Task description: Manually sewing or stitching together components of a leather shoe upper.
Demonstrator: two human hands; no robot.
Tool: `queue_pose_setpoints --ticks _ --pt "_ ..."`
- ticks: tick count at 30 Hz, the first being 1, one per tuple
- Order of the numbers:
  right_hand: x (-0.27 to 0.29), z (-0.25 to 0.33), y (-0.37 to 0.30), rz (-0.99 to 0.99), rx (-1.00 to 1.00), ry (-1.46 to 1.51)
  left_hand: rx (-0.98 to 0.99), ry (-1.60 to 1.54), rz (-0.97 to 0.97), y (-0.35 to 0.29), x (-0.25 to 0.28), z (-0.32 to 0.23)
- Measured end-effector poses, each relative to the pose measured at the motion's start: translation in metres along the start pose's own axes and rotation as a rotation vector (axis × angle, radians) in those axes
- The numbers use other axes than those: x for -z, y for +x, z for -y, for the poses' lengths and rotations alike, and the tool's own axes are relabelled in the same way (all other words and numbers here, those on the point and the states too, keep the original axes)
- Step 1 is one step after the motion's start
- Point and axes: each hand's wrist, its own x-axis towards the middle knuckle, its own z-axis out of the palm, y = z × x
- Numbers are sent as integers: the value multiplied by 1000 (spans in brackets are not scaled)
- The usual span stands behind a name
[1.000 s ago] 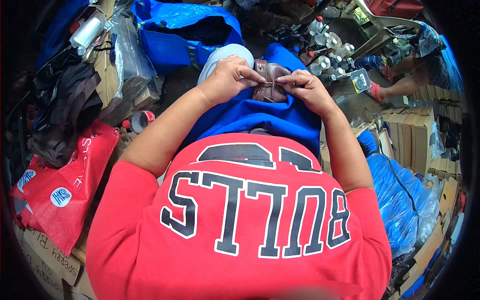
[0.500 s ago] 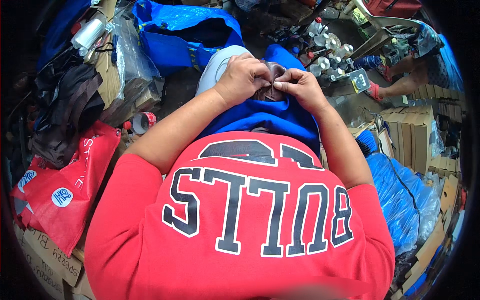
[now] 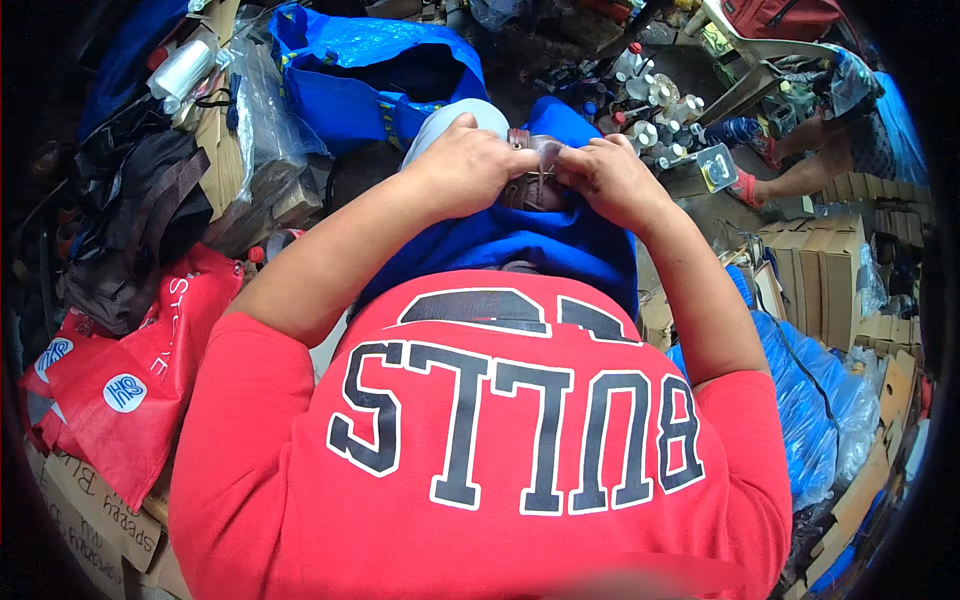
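Observation:
On my lap, over the blue cloth [image 3: 460, 245], lies a brown leather piece [image 3: 535, 195] with small metal eyelets, which looks like part of a shoe. My left hand [image 3: 468, 165] is closed on its left side, thumb and fingers pinching near the middle. From the other side my right hand [image 3: 612, 178] is closed on it too, fingers curled over its edge. A small greyish shiny patch shows between the fingertips; I cannot tell what it is. A grey-white rounded thing [image 3: 465, 115] sits just beyond my left hand.
A large blue bag [image 3: 370, 80] gapes open ahead. Several bottles [image 3: 665, 95] stand at the far right, near another person's legs [image 3: 800, 165]. Red [image 3: 140, 390] and black bags [image 3: 135, 230] are heaped on the left. Cardboard boxes [image 3: 820, 275] and blue plastic wrap [image 3: 790, 400] are at right.
The brown leather piece has turned, so metal eyelets now show. Both hands have shifted their grip, and the elbows have spread slightly outward.

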Motion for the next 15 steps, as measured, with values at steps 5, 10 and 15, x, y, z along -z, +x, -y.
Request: queue_pose_setpoints --ticks 5,10,15 --pt "-2 -43 -40 -71 -183 -47 138 -122 7 -56 5 47" --pt "5 -81 -76 -421 -579 1141 540 -964 -316 -93 23 80" --pt "4 -25 -3 -629 -12 2037 58 -1953 -547 -21 37 36"
